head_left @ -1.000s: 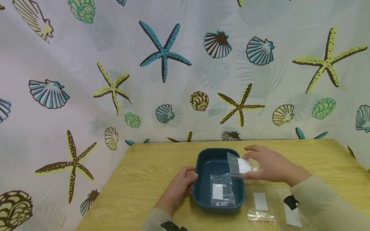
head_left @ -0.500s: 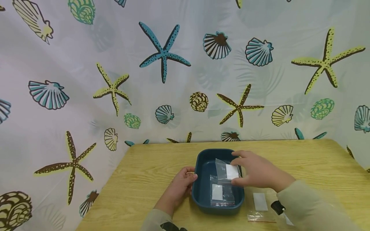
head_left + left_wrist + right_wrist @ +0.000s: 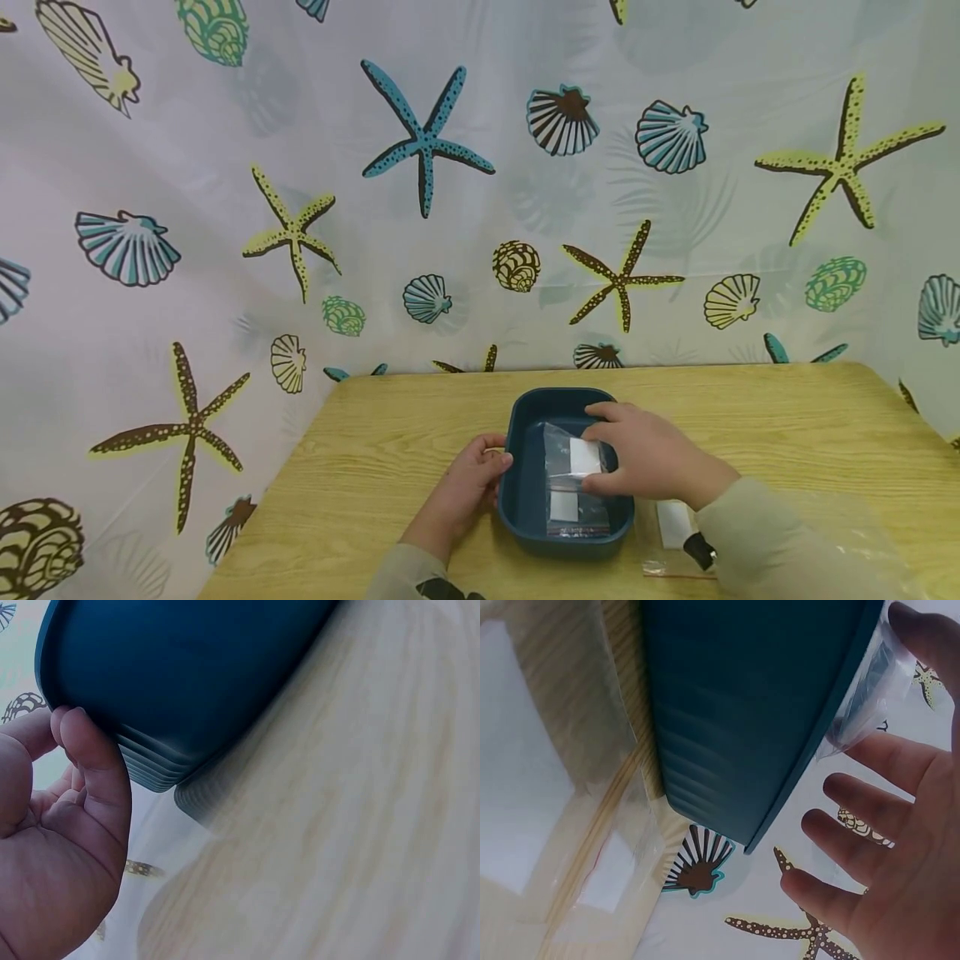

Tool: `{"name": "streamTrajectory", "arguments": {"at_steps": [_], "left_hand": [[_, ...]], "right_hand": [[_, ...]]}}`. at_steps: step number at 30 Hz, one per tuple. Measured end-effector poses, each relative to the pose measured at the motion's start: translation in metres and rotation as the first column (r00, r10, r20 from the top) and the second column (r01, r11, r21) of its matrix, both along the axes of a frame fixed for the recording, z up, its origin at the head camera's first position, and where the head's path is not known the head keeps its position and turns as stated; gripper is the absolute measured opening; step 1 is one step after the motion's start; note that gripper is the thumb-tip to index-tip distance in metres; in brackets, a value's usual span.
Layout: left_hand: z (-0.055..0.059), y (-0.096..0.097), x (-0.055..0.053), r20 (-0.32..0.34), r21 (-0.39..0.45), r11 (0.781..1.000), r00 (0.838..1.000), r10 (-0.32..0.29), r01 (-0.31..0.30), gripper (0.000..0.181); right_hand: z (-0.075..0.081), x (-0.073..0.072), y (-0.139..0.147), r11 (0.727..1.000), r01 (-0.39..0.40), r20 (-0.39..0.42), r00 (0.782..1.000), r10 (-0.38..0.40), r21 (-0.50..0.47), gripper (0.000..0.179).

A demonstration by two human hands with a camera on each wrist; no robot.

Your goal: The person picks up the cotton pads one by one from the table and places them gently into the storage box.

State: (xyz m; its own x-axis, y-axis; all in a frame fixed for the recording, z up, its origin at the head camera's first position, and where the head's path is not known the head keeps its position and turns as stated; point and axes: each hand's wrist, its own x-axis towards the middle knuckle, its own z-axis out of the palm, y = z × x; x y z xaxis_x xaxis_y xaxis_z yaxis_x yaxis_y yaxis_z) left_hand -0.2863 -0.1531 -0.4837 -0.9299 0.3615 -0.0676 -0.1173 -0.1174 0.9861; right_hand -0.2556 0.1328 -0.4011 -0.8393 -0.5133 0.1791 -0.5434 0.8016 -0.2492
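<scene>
A dark blue plastic bin (image 3: pixel 566 546) stands on the table. My left hand (image 3: pixel 471 477) grips its left rim, thumb and fingers pinching the edge in the left wrist view. Over the bin's inside, my right hand (image 3: pixel 648 454) pinches a clear zip bag (image 3: pixel 558 454) with a white label between thumb and index finger. In the right wrist view this bag shows at the rim, the other fingers spread apart. Another clear zip bag (image 3: pixel 564 508) with a white label lies in the bin, partly overlapped by the held one.
To the right of the bin, a labelled clear bag (image 3: pixel 671 525) lies on the wooden table (image 3: pixel 390 442), partly hidden by the right sleeve. More clear plastic (image 3: pixel 847 533) lies beyond that sleeve. Behind the table hangs a cloth (image 3: pixel 480 167) printed with shells and starfish.
My right hand has carried the zip bag leftward and down, from the bin's right rim to over its inside. The left hand and the bin have stayed in place.
</scene>
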Motion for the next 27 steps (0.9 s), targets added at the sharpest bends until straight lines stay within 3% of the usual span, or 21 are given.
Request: {"name": "streamTrajectory", "arguments": {"at_steps": [6, 27], "left_hand": [[0.0, 0.0, 0.0, -0.011, -0.005, 1.0, 1.0, -0.003, 0.003, 0.04], [0.0, -0.001, -0.001, -0.014, -0.018, 1.0, 1.0, -0.009, 0.009, 0.041]], "right_hand": [[-0.002, 0.001, -0.002, 0.999, -0.005, -0.029, 1.0, 0.006, 0.042, 0.07], [-0.006, -0.004, 0.022, 0.999, 0.017, -0.025, 1.0, -0.016, 0.028, 0.063]]}}
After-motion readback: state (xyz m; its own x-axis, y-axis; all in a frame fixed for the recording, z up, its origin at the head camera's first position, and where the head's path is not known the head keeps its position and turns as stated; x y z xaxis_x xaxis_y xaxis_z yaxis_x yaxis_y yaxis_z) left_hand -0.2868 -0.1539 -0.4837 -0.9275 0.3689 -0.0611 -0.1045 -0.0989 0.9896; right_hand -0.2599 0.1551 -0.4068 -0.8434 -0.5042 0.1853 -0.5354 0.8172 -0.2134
